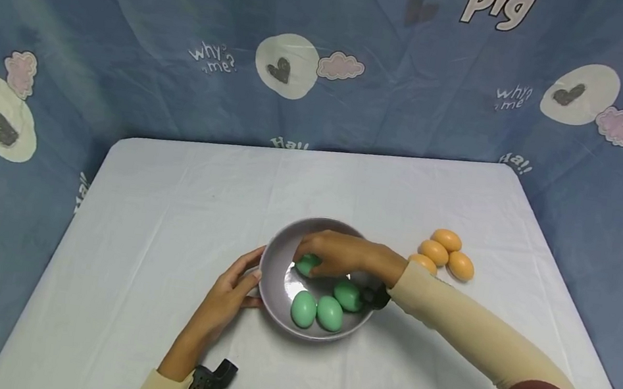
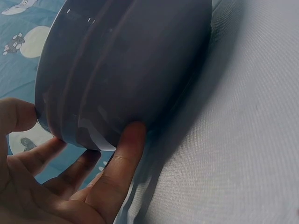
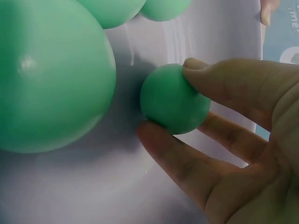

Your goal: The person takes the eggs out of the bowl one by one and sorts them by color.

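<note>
A grey bowl stands on the white table with several green eggs in it. My right hand reaches into the bowl and pinches one green egg between thumb and fingers, near the bowl's far left side. In the right wrist view, another green egg lies close by, apart from the held one. Against the bowl's left outer wall, my left hand rests with spread, fairly straight fingertips. The left wrist view shows these fingers touching the bowl's wall, the thumb at its rim.
Several orange eggs lie in a group on the white table, right of the bowl beyond my right forearm. A blue printed cloth hangs behind the table. Black wrist mounts sit on both arms.
</note>
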A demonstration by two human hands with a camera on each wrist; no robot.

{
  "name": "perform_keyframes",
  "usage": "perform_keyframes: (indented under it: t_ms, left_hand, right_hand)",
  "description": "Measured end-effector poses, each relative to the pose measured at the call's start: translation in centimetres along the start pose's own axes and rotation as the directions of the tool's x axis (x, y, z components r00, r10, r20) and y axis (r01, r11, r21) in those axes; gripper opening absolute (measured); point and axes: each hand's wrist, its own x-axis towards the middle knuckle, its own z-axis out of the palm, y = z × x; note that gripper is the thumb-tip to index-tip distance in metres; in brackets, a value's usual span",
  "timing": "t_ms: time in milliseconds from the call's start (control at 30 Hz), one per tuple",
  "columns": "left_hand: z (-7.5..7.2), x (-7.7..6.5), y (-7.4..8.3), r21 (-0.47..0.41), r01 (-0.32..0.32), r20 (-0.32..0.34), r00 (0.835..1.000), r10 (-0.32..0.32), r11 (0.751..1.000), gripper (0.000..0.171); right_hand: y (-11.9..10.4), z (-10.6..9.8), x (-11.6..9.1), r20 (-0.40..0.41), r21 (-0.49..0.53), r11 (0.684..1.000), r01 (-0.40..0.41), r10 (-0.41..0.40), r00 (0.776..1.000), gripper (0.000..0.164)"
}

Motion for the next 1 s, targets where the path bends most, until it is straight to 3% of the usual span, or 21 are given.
perform_keyframes:
  t_ms: [300, 533, 1000]
  left_hand:
    - [0.2, 0.5, 0.0, -0.007, -0.006, 0.029, 1.000, 0.007, 1.000, 0.050]
    - [0.4, 0.6, 0.1, -0.017, 0.007, 0.020, 1.000, -0.007, 1.000, 0.051]
    - [0.1, 0.3, 0.1, 0.014, 0.033, -0.009, 0.999, -0.033, 0.999, 0.050]
  right_hand:
    - [0.2, 0.0, -0.4, -0.002, 0.038, 0.999, -0.017, 0.017, 1.000, 0.033]
    - [0.4, -0.5, -1.3, -0.052, 0.080, 0.997, -0.008, 0.012, 0.999, 0.033]
    - [-0.3, -2.4, -4.3, -0.112, 0.232, 0.970, -0.079, 0.107, 0.988, 0.037]
